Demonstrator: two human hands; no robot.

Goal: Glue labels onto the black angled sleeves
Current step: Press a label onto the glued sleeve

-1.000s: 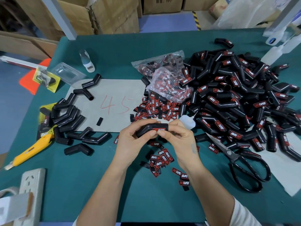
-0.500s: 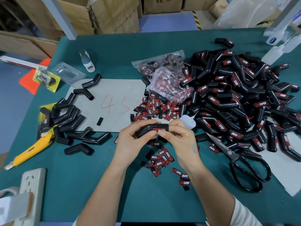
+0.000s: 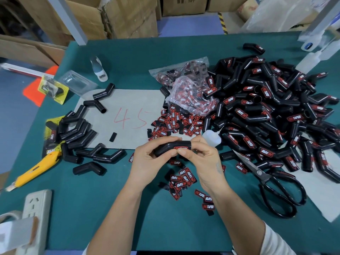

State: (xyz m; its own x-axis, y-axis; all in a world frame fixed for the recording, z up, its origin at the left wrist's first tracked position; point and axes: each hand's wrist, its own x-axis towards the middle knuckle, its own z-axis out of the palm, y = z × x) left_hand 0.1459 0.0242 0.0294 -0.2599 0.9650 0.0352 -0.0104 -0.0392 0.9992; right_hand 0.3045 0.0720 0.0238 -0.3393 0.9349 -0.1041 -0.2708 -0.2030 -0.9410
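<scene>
Dozens of labelled sleeves point(image 3: 266, 115) fill the right of the frame, while about a dozen bare sleeves point(image 3: 81, 137) wait at left, so most work looks done. At centre, the left hand point(image 3: 147, 159) grips one angled sleeve point(image 3: 171, 147) while the right hand point(image 3: 200, 159) pinches its label point(image 3: 181, 148) down.

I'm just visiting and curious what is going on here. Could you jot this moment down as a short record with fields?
left hand: grips sleeve
right hand: pinches label onto sleeve
glue bottle: behind right hand
labelled pile: right side of table
bare sleeves: left side
loose labels: middle
scissors: right of hands
knife: far left
</scene>
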